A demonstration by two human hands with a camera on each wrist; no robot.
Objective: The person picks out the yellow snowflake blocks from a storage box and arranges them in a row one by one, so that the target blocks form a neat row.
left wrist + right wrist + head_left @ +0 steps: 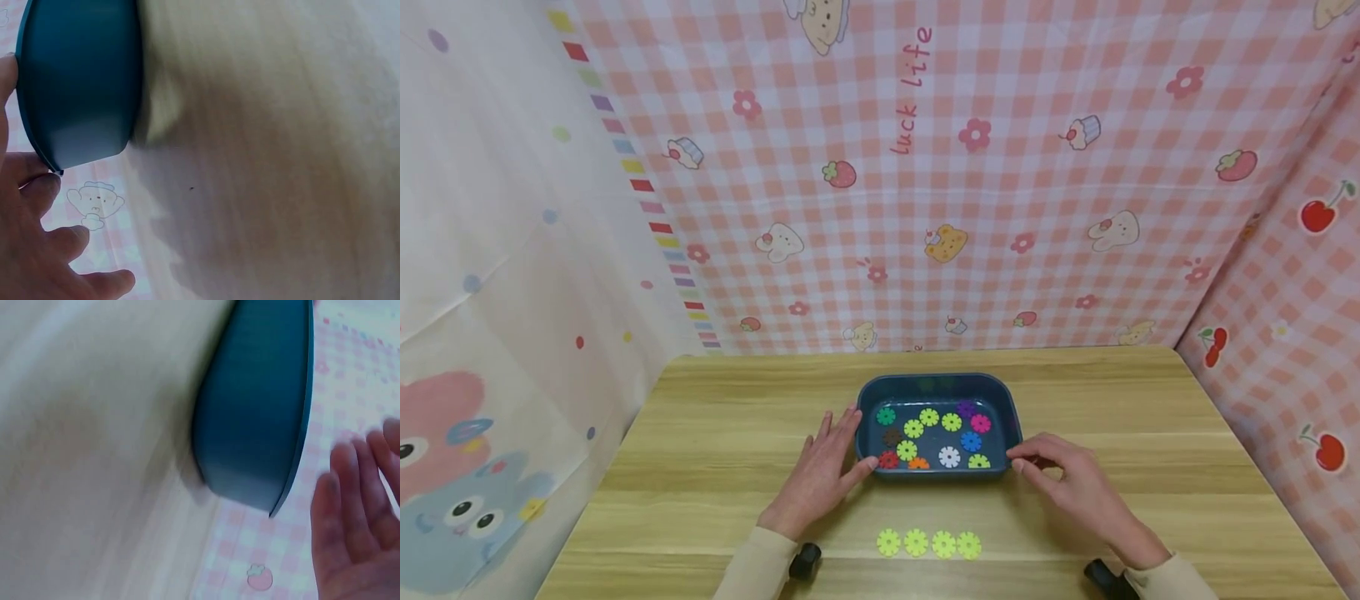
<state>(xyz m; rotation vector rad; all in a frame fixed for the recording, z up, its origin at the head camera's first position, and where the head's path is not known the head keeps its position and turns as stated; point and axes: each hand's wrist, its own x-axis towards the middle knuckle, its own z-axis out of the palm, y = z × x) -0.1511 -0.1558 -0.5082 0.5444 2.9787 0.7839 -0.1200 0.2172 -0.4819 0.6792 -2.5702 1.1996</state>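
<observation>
A dark blue rectangular tray (936, 472) holds several flower-shaped plastic discs, among them a white disc (949, 457), a blue disc (971, 442) and a pink disc (981, 423). My left hand (820, 479) lies along the tray's left side with extended fingers; its fingertips and thumb touch the rim. At the near right corner is my right hand (1071, 479), thumb and forefinger close together beside the rim. The right wrist view shows that hand's fingers nearly straight, a gap between them and the tray wall (256, 412). Nothing is visible in either palm.
Several yellow-green discs (916, 542) lie in a row on the wooden table (700, 500), in front of the tray. A pink checked cloth (887, 208) hangs behind the table, with more printed cloth on both sides. Black wrist straps (805, 562) show at the cuffs.
</observation>
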